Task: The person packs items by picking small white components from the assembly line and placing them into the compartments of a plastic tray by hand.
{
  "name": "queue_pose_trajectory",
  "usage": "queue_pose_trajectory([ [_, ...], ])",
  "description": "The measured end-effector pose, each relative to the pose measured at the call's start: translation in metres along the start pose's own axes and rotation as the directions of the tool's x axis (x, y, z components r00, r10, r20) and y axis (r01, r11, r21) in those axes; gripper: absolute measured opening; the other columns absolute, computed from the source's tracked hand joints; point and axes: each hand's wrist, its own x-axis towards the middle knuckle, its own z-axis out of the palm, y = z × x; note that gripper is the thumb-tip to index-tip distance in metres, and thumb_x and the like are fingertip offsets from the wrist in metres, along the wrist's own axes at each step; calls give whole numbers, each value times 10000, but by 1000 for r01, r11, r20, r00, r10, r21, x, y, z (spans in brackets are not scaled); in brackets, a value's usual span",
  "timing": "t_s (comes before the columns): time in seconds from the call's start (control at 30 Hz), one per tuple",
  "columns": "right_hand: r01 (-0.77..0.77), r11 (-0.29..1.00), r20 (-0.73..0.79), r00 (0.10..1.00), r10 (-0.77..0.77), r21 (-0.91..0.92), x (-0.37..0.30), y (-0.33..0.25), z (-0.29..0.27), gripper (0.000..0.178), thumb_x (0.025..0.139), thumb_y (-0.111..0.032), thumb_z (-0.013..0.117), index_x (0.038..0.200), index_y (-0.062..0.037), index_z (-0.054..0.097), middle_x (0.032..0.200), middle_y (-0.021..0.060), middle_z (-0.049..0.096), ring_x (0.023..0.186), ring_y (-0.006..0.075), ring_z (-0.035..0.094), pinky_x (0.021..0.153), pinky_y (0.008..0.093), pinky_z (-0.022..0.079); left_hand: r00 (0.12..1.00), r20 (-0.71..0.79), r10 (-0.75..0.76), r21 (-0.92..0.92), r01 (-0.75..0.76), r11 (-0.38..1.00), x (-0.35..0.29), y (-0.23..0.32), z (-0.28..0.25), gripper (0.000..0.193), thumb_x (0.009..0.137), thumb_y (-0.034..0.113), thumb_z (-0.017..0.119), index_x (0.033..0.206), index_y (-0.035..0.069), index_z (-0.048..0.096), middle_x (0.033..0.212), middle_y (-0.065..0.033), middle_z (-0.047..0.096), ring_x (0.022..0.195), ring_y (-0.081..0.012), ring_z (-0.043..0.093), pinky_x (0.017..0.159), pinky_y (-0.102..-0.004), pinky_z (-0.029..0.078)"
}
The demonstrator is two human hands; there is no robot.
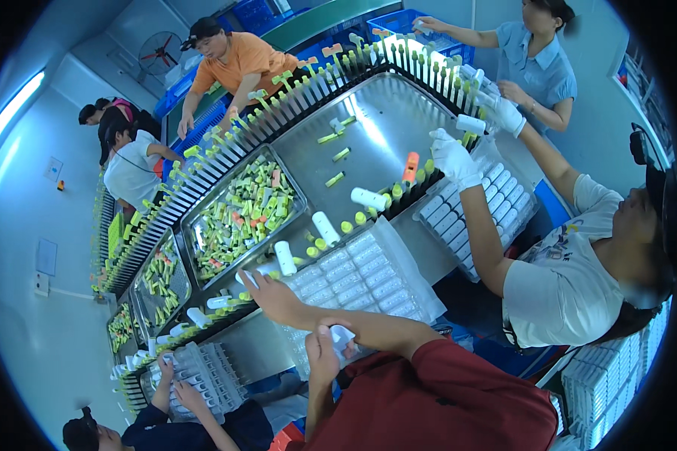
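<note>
My right hand [274, 299] stretches leftward over the near edge of the bench, its fingers closed around a white cylindrical casing [247, 278] on the peg row. My left hand [323, 352], lower and nearer to me, grips a smooth white plastic piece [341, 336] below my right forearm. More white casings [284, 258] stand tilted on the row, among yellow-green pegs [321, 243]. Under and beyond my right forearm lies a clear plastic tray [421, 289] with rows of whitish pieces in its pockets.
A metal tray [302, 201] holds many small yellow-green and orange parts. Behind it runs a long rack [278, 113] of upright pegs. A gloved co-worker [459, 161] handles casings at right; another person [184, 391] works at lower left. Others stand across the bench.
</note>
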Motion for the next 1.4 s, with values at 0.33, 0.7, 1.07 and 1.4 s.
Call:
queue_pose_trajectory([
  [0.33, -44, 948, 126, 992, 5, 314, -144, -33, 60, 578, 980, -154, 583, 1552, -73, 558, 1562, 184, 547, 1434, 386, 509, 1201, 514, 409, 944, 240, 227, 240, -284, 928, 73, 64, 33, 219, 1075, 102, 598, 1274, 15, 623, 1003, -138, 709, 879, -241, 706, 872, -384, 552],
  [0.7, 427, 888, 329, 874, -357, -172, -190, -32, -7, 626, 1043, -284, 548, 1642, -125, 468, 1726, 174, 401, 1635, 361, 302, 1309, 642, 224, 564, 798, 215, 598, -786, -157, 255, 43, 28, 248, 907, 279, 796, 1055, 99, 711, 1031, -47, 718, 1129, -251, 667, 1071, -458, 485],
  [1.07, 110, 922, 540, 833, 118, -372, -200, -38, -86, 526, 1048, -249, 568, 1494, 25, 626, 1652, 238, 464, 1556, 428, 405, 1159, 692, 420, 867, 498, 19, 865, -496, -73, 247, 56, -23, 344, 1026, 345, 703, 1042, 5, 657, 950, -196, 755, 896, -400, 756, 789, -528, 586],
  [1.4, 15, 961, 329, 941, 81, -278, -197, -23, -72, 323, 953, -303, 669, 1077, -21, 764, 1152, 103, 618, 1165, 294, 569, 875, 448, 539, 777, -86, 623, 970, -78, 232, 189, -59, -83, 291, 1032, 327, 702, 1067, 52, 614, 875, -218, 721, 731, -451, 718, 632, -546, 559],
])
